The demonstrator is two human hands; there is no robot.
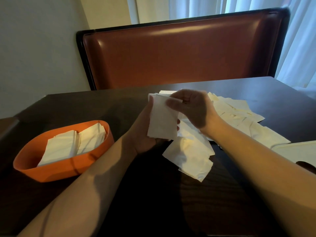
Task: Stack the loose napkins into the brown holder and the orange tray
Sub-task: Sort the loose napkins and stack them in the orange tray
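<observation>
The left hand [145,132] is raised over the table and grips a small stack of folded white napkins [162,118] from below and from the side, its fingers curled around the left edge. The stack hides most of this hand. The right hand [189,108] comes from the right and pinches the top right part of the same stack, with the thumb on the front face and the other fingers curled behind it.

Under and behind both hands, loose napkins [239,115] lie spread on the dark table [85,106], some overlapping each other. One napkin [191,158] lies nearest to the person.

The orange tray [51,171] stands on the left, well apart from the hands, and holds two stacks of napkins [75,142] side by side.

At the right edge a pale flat object [297,149] is cut off; it is possibly a lid, but I cannot tell. The brown holder I cannot identify.
</observation>
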